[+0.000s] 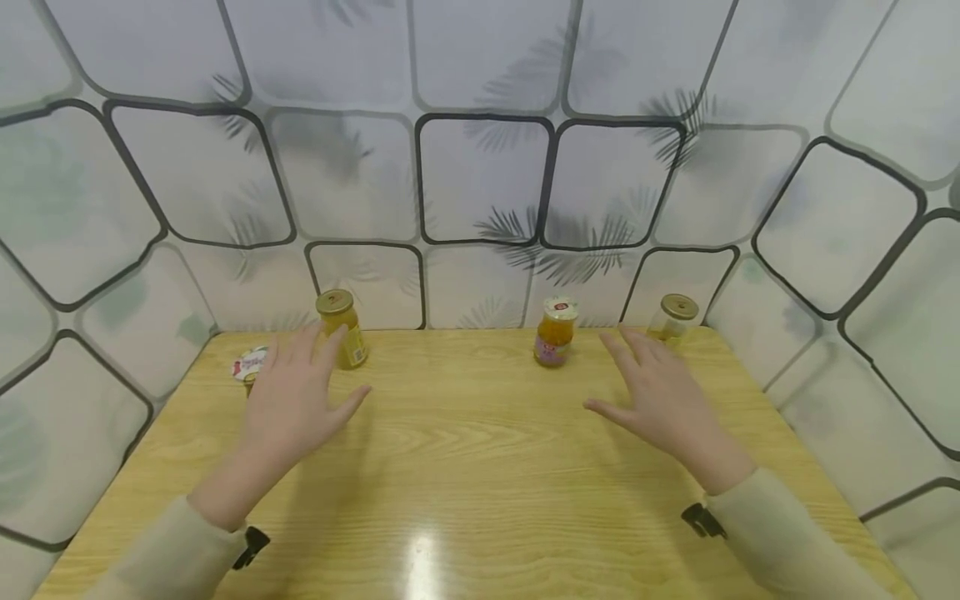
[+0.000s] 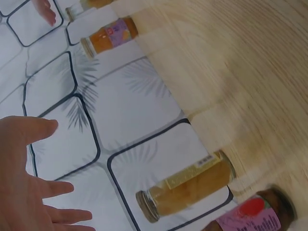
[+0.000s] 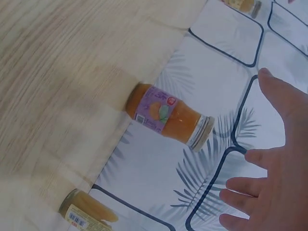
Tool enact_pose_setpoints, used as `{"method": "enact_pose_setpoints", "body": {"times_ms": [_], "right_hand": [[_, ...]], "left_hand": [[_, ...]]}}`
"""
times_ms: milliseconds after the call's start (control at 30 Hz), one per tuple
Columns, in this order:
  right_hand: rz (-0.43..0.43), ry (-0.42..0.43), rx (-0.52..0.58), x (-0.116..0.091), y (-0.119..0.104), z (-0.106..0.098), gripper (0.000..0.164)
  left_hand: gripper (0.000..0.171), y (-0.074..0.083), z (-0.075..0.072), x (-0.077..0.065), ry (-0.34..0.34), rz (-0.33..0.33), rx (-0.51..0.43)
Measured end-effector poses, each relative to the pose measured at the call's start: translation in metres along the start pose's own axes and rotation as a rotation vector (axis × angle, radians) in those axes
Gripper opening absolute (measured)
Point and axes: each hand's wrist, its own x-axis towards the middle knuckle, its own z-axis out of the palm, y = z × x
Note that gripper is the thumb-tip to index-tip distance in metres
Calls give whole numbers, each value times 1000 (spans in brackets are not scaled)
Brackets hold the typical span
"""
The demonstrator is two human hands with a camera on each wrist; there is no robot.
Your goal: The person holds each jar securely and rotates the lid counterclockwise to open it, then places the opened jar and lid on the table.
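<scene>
My left hand (image 1: pixel 294 400) hovers over the left side of the table with fingers spread and holds nothing. Nearest to it are a tall gold-lidded jar (image 1: pixel 342 327) of yellow contents and a jar with a patterned white lid (image 1: pixel 250 365), partly hidden behind the hand. That second jar has a pink label (image 2: pixel 250 214) in the left wrist view. My right hand (image 1: pixel 663 400), also spread and holding nothing, is above the right side. Beyond it stands a gold-lidded glass jar (image 1: pixel 678 312), partly covered by the fingers. An orange jam jar (image 1: pixel 555 333) with a purple label stands to its left.
A pale wooden table (image 1: pixel 457 442) lies under both hands. White panels (image 1: pixel 480 179) with dark rounded outlines and leaf prints rise at its back and sides. The jars stand along the far part of the table.
</scene>
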Motion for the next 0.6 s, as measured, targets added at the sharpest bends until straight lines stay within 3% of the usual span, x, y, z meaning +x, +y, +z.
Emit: {"method": "enact_pose_setpoints", "body": {"times_ms": [233,600], "right_hand": [[-21,3,8,10,-10,-2,99],[-61,36,47,26,-27,1,99]], "left_hand": [[82,-21,-1,1,180,9,-45],[85,-49,-1,-4,201,-41,-42]]}}
